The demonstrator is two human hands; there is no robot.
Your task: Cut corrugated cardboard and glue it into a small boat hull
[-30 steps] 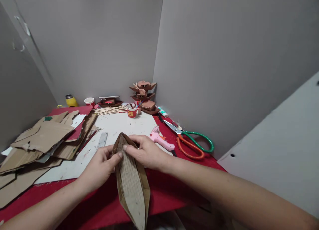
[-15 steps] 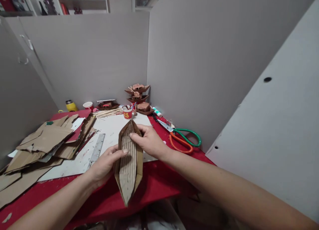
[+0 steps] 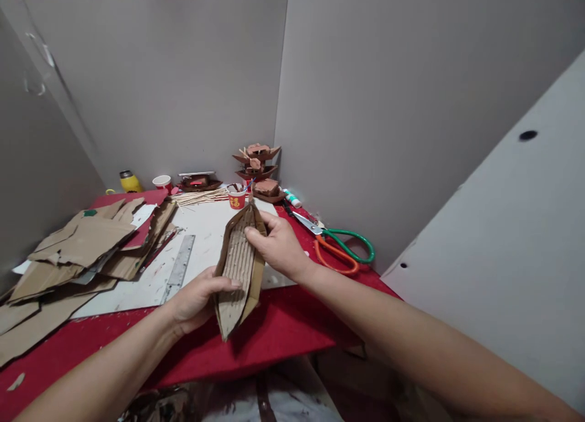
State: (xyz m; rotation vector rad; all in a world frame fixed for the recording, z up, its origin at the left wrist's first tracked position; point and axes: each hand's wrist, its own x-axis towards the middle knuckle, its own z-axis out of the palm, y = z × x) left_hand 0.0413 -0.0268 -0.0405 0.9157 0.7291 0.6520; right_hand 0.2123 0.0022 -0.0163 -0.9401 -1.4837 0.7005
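Observation:
Both hands hold a boat shape made of cardboard (image 3: 240, 260), with a ribbed floor, low folded sides and pointed ends. My left hand (image 3: 201, 297) grips its left side near the lower end, the thumb lying across the floor. On the upper right side, my right hand (image 3: 278, 245) pinches the wall with its thumb inside; its other fingers are partly hidden behind. The boat is tilted above the front part of the red-covered table (image 3: 292, 324). Beyond its far tip stands a red paper cup (image 3: 236, 198) with dark residue and a stick inside.
Cardboard sheets (image 3: 86, 239) are piled at left beside a metal ruler (image 3: 181, 260). Scissors (image 3: 340, 244) with green and orange handles lie at right. Brown model boats (image 3: 256, 160), thin sticks (image 3: 198, 196), a white cup (image 3: 161, 182) and a yellow bottle (image 3: 130, 181) line the back.
The cardboard boat has turned slightly, its far tip shifting right and its near tip rising leftward. Both hands keep their hold. The camera view has tipped downward.

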